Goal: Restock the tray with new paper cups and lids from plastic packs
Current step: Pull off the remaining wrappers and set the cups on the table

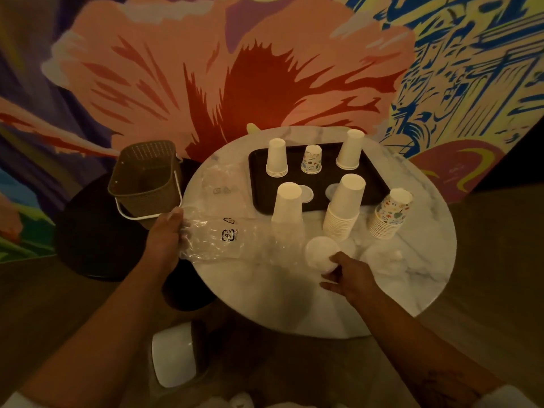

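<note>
Both hands are on the marble bench (294, 301), and they're well apart. At nine o'clock on the bench's edge, the left hand (166, 234) grips the end of a crumpled clear plastic pack (217, 237), which trails across the marble towards the middle. Down at five o'clock, the right hand (347, 275) has its fingers curled round a stack of white lids (322, 253), thumb on top.

Up at twelve o'clock sits the dark tray (259, 178). Along its far side stand three things, all mouth-down: a short white cup stack (276, 157), a single patterned cup (312, 159) and a second white stack (350, 150). Two loose lids (306, 194) lie flat on the tray between the stacks.

At the tray's near edge stand another white cup stack (288, 203) and a tall white stack (344, 207). A patterned cup stack (390, 214) stands at three o'clock, off the tray. Whether the two white ones rest on the tray or the marble, I can't tell.

A flat plastic wrapper (220, 184) lies at ten o'clock. Beyond it, off the bench, a brown woven basket (145, 179) sits on a dark round stool (97, 245).
</note>
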